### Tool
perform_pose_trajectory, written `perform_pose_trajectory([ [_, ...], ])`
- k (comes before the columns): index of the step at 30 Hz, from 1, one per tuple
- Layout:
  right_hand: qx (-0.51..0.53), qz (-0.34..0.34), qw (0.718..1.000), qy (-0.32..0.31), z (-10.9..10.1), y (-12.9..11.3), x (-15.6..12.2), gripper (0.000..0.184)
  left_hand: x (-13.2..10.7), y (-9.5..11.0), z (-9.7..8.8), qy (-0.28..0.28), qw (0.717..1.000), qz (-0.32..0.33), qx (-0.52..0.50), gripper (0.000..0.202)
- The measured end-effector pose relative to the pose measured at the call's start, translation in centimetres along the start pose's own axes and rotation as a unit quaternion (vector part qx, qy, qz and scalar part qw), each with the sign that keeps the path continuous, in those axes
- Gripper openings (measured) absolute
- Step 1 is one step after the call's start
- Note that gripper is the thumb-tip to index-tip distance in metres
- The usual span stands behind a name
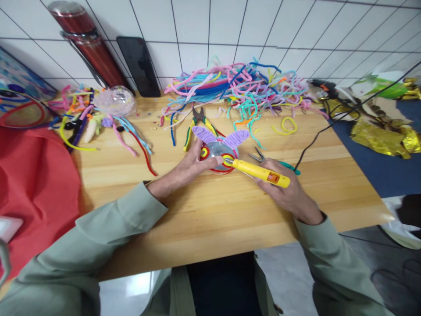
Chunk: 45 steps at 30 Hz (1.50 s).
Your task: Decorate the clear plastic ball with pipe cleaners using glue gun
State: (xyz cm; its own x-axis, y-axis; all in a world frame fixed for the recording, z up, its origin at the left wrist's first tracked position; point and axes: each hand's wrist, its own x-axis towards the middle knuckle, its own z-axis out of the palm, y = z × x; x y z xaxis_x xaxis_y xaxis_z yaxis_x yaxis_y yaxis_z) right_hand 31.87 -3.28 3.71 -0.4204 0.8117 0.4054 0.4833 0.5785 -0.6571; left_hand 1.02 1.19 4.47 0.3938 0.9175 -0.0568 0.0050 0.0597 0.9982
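Observation:
A small craft piece lies mid-table: a shiny round disc with red and yellow pipe-cleaner spirals and two purple ear-like shapes on top. My left hand rests on its left side, fingers stretched and pressing it down. My right hand is closed round a yellow glue gun, whose nozzle touches the disc's right spiral. Both arms wear pale green sleeves.
A heap of coloured pipe cleaners lies at the back. Yellow-handled pliers and small scissors sit near the piece. A black cable runs right. Red cloth covers the left; a clear ball figure, a dark phone and gold foil stand around.

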Motion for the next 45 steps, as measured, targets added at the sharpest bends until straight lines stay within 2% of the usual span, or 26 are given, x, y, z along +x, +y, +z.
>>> perform_pose_trajectory([
  [18,-0.01,-0.008,1.0,0.008,0.05,-0.17,-0.11,0.024,0.69,-0.7,-0.3,-0.002,1.0,0.014,0.02,0.069],
  [30,-0.01,0.027,1.0,-0.007,-0.07,-0.1,-0.23,0.028,0.5,-0.44,-0.19,-0.011,1.0,0.011,0.009,0.065],
  [39,-0.009,0.023,1.0,-0.003,0.08,-0.21,-0.34,0.03,0.12,0.06,0.05,-0.005,1.0,-0.001,0.023,0.062],
  [45,-0.004,0.009,1.0,-0.004,0.05,-0.02,-0.26,0.02,0.03,0.2,0.1,0.005,1.0,0.01,0.029,0.065],
])
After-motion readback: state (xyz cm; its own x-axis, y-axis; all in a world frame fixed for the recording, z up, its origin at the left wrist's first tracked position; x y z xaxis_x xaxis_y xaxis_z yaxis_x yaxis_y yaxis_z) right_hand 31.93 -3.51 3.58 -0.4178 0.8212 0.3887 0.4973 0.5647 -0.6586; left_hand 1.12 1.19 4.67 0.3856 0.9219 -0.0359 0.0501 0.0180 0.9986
